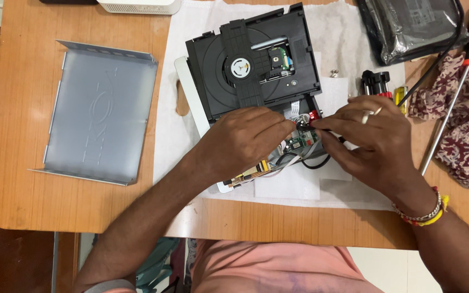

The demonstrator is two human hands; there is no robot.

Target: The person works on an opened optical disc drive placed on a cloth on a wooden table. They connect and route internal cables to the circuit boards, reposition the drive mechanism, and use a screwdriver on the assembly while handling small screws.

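Grey foil bag (411,27) lay top right of counter (23,179); metal cover (101,111) left. Both grips, L hand (242,141) & R hand (373,138), pinched small board (301,140) below black drive (253,62), fingers blocking it.

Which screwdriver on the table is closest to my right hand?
The short black-and-red screwdriver, just above the right hand; the long orange-handled screwdriver lies farther right, on the patterned cloth.

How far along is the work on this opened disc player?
Done: the grey sheet-metal cover lies off, left of the unit. In hand: both hands, left and right, pinch at the small green circuit board below the black disc drive tray. Left: drive and board sit in the chassis.
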